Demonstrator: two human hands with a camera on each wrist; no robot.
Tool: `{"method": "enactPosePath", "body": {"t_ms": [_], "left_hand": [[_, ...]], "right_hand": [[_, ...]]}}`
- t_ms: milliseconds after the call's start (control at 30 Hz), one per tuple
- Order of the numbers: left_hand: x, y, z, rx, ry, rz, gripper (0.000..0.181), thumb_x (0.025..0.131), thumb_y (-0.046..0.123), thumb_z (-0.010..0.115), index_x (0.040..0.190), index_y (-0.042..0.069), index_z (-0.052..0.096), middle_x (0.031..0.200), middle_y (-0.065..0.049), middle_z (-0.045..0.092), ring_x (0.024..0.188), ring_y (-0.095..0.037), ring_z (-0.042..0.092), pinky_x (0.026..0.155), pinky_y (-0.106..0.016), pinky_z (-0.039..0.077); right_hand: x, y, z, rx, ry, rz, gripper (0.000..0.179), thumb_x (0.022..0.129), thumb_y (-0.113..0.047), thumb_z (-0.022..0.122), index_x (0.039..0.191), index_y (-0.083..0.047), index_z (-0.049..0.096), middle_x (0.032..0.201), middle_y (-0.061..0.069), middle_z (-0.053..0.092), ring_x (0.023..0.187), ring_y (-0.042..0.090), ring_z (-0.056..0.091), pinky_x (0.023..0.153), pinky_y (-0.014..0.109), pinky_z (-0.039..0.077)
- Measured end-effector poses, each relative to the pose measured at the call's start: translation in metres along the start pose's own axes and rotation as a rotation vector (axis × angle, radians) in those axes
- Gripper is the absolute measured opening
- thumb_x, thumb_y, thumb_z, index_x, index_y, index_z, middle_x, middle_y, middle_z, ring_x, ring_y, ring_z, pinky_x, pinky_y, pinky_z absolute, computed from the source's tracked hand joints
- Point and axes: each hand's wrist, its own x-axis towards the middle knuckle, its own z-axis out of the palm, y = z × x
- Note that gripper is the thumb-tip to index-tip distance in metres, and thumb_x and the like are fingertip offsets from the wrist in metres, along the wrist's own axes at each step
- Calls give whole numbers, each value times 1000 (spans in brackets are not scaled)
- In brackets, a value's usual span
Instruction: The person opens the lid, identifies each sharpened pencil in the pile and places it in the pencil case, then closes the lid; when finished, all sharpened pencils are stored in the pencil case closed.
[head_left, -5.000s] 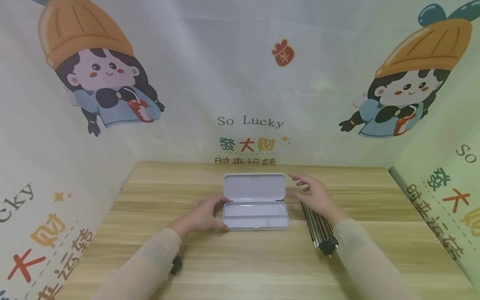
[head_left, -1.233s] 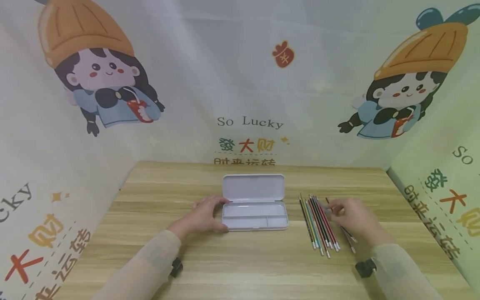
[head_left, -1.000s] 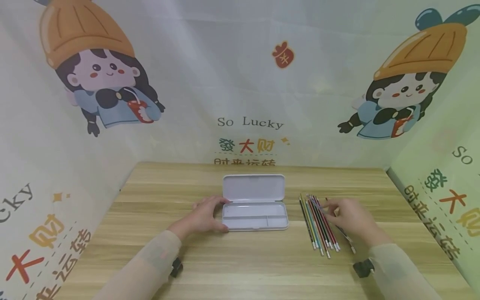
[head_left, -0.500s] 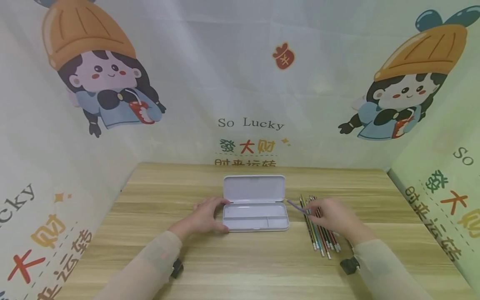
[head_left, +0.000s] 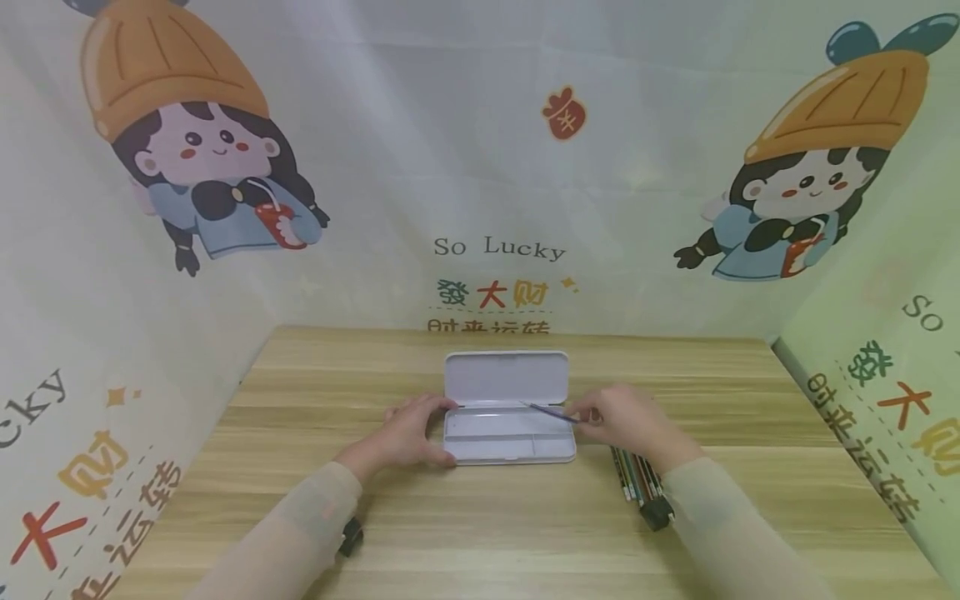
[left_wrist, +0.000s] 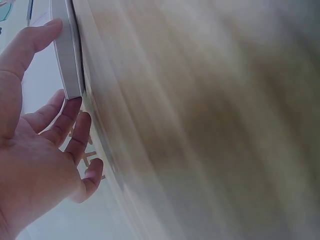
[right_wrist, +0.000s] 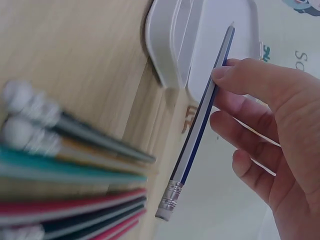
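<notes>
A white pencil case (head_left: 506, 379) lies with its lid swung back on the table; its divided tray shows nothing inside. My left hand (head_left: 405, 435) holds the case's left end, thumb at the near corner and fingers at the far one; the left wrist view shows the thumb (left_wrist: 42, 37) pressed on the case's side (left_wrist: 70, 55). Between thumb and fingers, my right hand (head_left: 626, 421) pinches a blue-and-silver pencil (right_wrist: 197, 125), its tip over the tray's right part and its eraser end toward the palm side. Several coloured pencils (head_left: 636, 475) lie partly hidden below the right forearm.
The wooden table (head_left: 480, 533) reaches back to a printed cloth backdrop (head_left: 375, 167), which also rises at both sides. Black wrist cameras sit under the left sleeve (head_left: 277, 525) and the right sleeve (head_left: 738, 517).
My right hand has picked the blue pencil from the spread pile and carried it left to the case. The pencils were fanned out earlier. My left hand has stayed on the case.
</notes>
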Motion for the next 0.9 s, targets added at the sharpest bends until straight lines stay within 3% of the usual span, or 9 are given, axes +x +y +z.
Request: {"method": "enactPosePath", "body": {"t_ms": [167, 300, 467, 667, 900], "left_hand": [[0, -1, 0, -1, -3, 0, 87, 67, 33, 93, 143, 15, 56, 148, -9, 58, 137, -34, 49, 111, -64, 28], [-1, 0, -1, -7, -3, -1, 86, 66, 33, 93, 143, 16, 56, 148, -9, 57, 136, -34, 49, 111, -64, 28], [-1, 0, 0, -4, -3, 2, 86, 67, 34, 93, 143, 17, 56, 147, -8, 57, 136, -33, 49, 112, -64, 28], [-4, 0, -2, -6, 4, 9, 86, 67, 31, 93, 143, 15, 56, 146, -9, 58, 135, -35, 49, 110, -64, 28], [-2, 1, -1, -14, -12, 5, 86, 68, 33, 93, 144, 16, 55, 151, -10, 56, 138, -35, 48, 112, -64, 28]], "right_hand": [[15, -6, 8, -18, -6, -77, 17, 86, -14, 81, 101, -22, 83, 96, -4, 79, 78, 6, 67, 67, 22, 54], [27, -10, 14, -24, -14, -159, 17, 85, -11, 81, 99, -20, 83, 90, -5, 77, 78, 7, 66, 70, 24, 55], [42, -21, 19, -25, -21, -203, 17, 85, -10, 81, 99, -19, 83, 86, -6, 75, 77, 7, 65, 71, 24, 54], [59, -41, 24, 20, -78, -232, 17, 87, -9, 80, 102, -17, 82, 90, -4, 76, 81, 9, 68, 77, 24, 56], [73, -49, 34, 8, -134, -203, 16, 88, -13, 80, 102, -19, 82, 93, -4, 77, 84, 10, 68, 82, 28, 57]]}}
